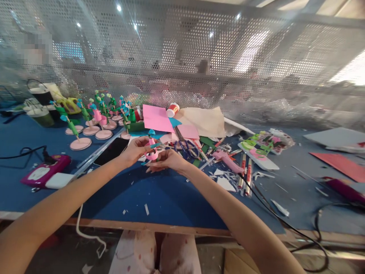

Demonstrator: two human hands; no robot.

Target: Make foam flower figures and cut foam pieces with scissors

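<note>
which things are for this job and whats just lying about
Likely part of the job:
pink and blue paper piece between left hand and right hand
pink plastic glue gun
blue-handled metal scissors
flat pink paper sheet

Probably just lying about:
black rectangular phone
small white paper scraps

Phone [111,150] left of paper craft [154,156], glue gun [228,161] right

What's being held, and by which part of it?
A small pink-and-blue paper piece: the left hand holds it by its upper left side. The right hand is at its lower right; whether it grips there is unclear.
</note>
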